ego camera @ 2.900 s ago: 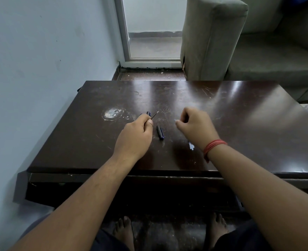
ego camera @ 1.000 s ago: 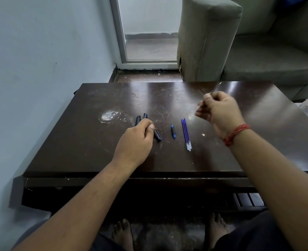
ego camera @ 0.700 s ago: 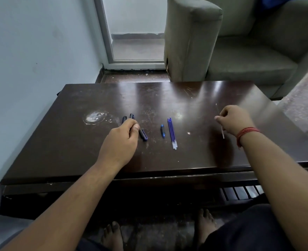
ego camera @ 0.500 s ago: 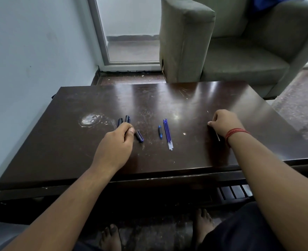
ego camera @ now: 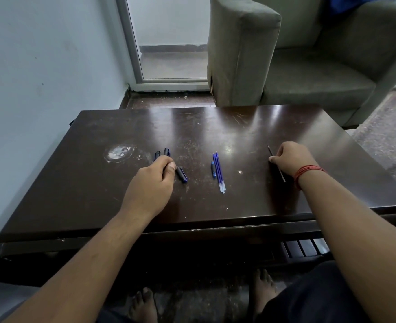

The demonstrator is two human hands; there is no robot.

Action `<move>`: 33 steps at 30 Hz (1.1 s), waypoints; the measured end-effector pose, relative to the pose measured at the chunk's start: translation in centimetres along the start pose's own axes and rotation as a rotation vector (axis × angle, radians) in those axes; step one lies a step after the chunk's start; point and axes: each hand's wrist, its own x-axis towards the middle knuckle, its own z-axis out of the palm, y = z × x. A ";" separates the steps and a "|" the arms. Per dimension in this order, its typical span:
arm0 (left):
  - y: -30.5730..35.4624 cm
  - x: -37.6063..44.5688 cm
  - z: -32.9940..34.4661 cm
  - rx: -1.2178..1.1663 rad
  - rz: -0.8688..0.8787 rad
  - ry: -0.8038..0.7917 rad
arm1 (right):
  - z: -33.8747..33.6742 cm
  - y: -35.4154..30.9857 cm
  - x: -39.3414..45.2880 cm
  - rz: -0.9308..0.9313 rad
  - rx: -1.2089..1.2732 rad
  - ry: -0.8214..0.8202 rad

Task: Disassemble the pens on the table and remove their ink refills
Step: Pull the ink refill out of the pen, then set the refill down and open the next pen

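Note:
My left hand (ego camera: 153, 183) rests on the dark table (ego camera: 239, 127), fingers curled over two dark pen barrels (ego camera: 166, 151) whose ends stick out beyond the knuckles. A third dark pen piece (ego camera: 181, 174) lies just right of the thumb. At the middle lie two or three blue ink refills (ego camera: 219, 174) side by side, and a short blue pen part (ego camera: 213, 169) touches their left side. Far right, my right hand (ego camera: 291, 159) pinches a thin dark refill (ego camera: 280, 174) that lies slanted on the tabletop.
A white scuffed patch (ego camera: 118, 153) marks the table left of the barrels. A grey armchair (ego camera: 285, 61) stands behind the far edge, a wall runs along the left, and a glass door (ego camera: 169, 43) is at the back. My bare feet (ego camera: 143, 304) are under the table.
My right hand has carried the thin refill from the middle to the right and lowered it onto the table. My left hand has stayed on the barrels. The view has shifted rightward.

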 end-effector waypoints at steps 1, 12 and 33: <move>0.0 0.0 0.0 0.001 0.000 -0.002 | 0.0 0.0 0.0 0.000 0.000 0.001; 0.4 0.1 -0.1 0.004 -0.014 -0.001 | -0.1 -6.0 -3.9 -0.275 0.054 0.121; 0.5 0.0 -0.1 -0.007 0.004 0.019 | 5.4 -13.8 -7.2 -0.468 -0.271 0.163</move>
